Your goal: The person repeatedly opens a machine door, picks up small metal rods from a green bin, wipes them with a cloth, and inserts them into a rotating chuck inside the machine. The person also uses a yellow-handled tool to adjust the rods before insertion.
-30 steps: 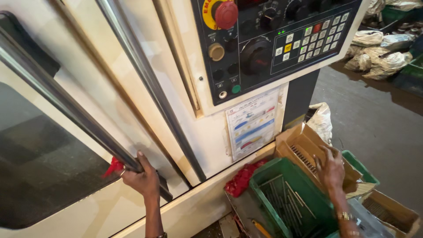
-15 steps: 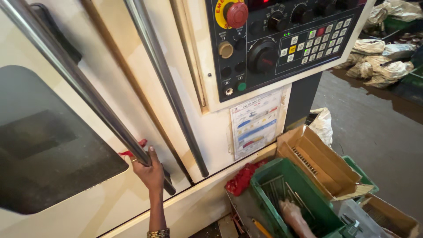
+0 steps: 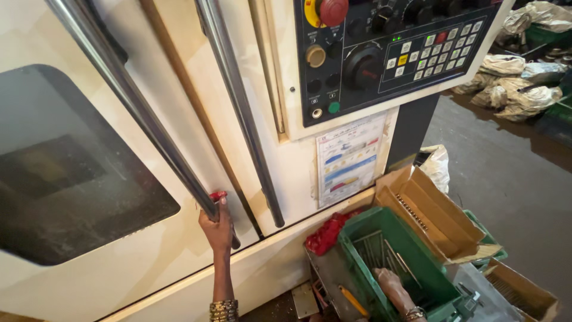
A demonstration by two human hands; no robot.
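Our left hand [image 3: 217, 226] is wrapped around the lower end of the long steel door handle [image 3: 137, 110] on the cream machine door [image 3: 89, 280], fingers closed about the bar, with a scrap of red cloth [image 3: 218, 195] showing just above the knuckles; we cannot tell whether the hand holds the cloth or merely presses it against the bar. The handle's upper end runs out of the top edge of the view. A second steel handle [image 3: 238, 113] stands just beside it on the neighbouring panel, also cut off at the top. The dark door window [image 3: 65, 173] reflects so dimly that nothing behind it can be made out. Our right hand [image 3: 390, 283] reaches down into the green plastic crate [image 3: 411, 250] among thin metal rods [image 3: 381, 253]; its fingers are buried among them, so we cannot tell whether they are spread or closed on anything. The crate's near corner is cut off by the bottom edge. Beside it lies an open cardboard box [image 3: 429, 209] with a row of small parts too small to make out, and a red rag [image 3: 326, 232] lies bunched against the crate's left wall. Above, the control panel [image 3: 387, 53] is cropped at the top.
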